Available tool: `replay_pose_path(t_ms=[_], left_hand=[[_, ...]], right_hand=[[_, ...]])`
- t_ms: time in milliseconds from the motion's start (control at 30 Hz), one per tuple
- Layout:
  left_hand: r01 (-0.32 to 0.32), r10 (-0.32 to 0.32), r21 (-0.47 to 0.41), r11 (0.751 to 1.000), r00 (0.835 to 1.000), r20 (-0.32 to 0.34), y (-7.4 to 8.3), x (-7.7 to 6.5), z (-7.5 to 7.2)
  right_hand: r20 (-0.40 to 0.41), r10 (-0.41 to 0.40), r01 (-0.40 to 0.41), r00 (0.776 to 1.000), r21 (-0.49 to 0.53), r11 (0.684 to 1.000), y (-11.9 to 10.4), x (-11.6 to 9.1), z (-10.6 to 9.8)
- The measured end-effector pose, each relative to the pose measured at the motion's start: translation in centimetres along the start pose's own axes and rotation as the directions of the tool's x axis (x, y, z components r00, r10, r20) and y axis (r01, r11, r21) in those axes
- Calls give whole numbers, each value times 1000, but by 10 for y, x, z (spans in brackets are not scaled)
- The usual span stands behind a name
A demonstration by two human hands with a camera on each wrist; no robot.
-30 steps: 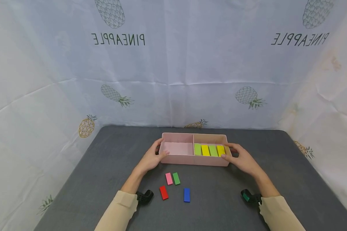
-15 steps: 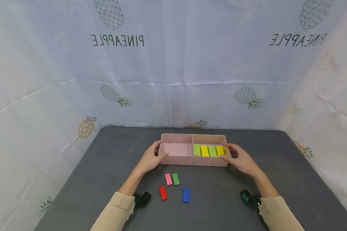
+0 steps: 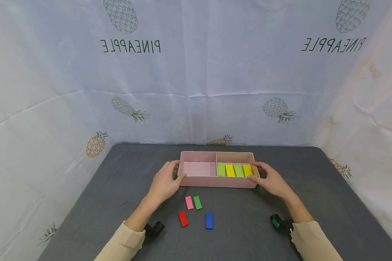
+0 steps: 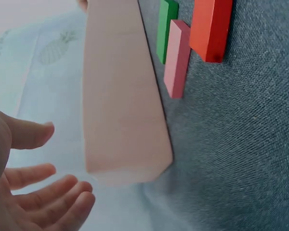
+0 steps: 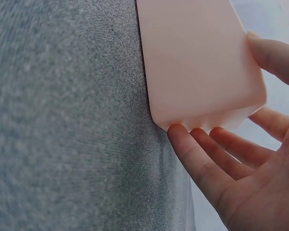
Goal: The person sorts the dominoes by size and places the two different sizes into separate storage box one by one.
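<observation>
A pink two-compartment box [image 3: 199, 181] sits toward the back of the table. Its right compartment holds several light-green and yellow blocks [image 3: 230, 170]. At the left end, my left hand [image 3: 164, 182] is spread beside the box; the left wrist view shows a gap between its fingers [image 4: 70, 204] and the box wall [image 4: 125, 96]. My right hand [image 3: 273, 183] grips the right end, thumb at the front rim and fingers against the end wall, as the right wrist view shows on the box [image 5: 202, 62].
In front of the box lie a pink block [image 3: 189, 202], a green block [image 3: 197, 202], a red block [image 3: 183, 218] and a blue block [image 3: 209, 220]. The dark grey table [image 3: 241, 232] is bordered by a white pineapple-print cloth [image 3: 189, 72].
My left hand has come off the box's left end and drawn slightly back to the left. My right hand stays on the box, and the blocks lie as before.
</observation>
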State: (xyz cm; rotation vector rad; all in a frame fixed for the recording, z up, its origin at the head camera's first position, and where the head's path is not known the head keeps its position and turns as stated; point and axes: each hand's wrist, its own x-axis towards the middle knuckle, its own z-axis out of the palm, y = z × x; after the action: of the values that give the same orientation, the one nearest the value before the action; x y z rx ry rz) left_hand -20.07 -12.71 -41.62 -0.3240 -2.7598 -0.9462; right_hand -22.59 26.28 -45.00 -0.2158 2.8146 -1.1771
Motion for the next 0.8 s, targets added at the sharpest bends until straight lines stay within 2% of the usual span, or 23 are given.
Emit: replay_pose_path(t_ms=[100, 200, 367, 500, 700, 800], left_hand=[[-72, 73, 34, 997, 997, -29, 7, -7, -3], [-132, 133, 27, 991, 991, -24, 13, -13, -6], [-211, 211, 8, 977, 977, 30, 20, -21, -4], [-262, 257, 48, 964, 963, 85, 22, -26, 1], [-374, 356, 153, 915, 925, 134, 23, -29, 11], [-419, 386, 200, 886, 904, 183, 23, -30, 15]], right_hand=[[3, 5, -5, 1000, -2, 1000, -1, 0, 0], [4, 12, -12, 1000, -3, 1000, -2, 0, 0], [7, 15, -15, 1000, -3, 1000, -3, 0, -1], [16, 20, -20, 1000, 1, 1000, -3, 0, -2], [17, 19, -19, 1000, 2, 1000, -4, 0, -2], [16, 16, -16, 1000, 2, 1000, -4, 0, -1]])
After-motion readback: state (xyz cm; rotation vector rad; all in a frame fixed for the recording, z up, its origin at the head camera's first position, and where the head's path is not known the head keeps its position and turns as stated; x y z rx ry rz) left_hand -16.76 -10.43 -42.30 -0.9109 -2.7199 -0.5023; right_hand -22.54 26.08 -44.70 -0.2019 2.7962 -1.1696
